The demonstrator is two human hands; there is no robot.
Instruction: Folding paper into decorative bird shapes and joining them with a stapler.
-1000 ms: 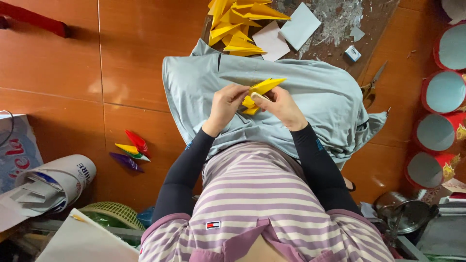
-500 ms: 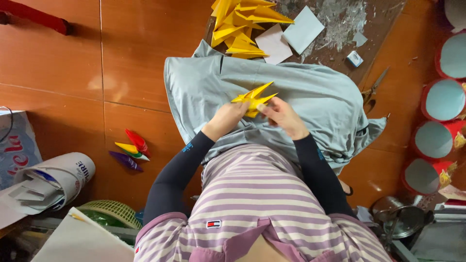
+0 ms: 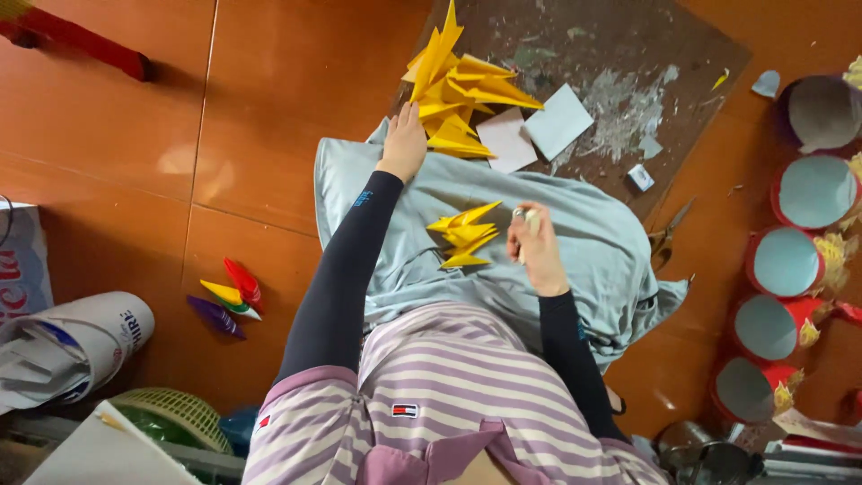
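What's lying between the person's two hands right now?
In the head view, a small cluster of folded yellow paper points rests on the light blue cloth, between the left hand and right hand.

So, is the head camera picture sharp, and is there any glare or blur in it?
Head view: mostly sharp. Soft glare patches lie on the glossy orange floor. The right hand looks slightly blurred, and the small pale thing in its fingers is too blurred to identify. The yellow folded paper piece on the grey cloth is crisp. The left hand casts little shadow.
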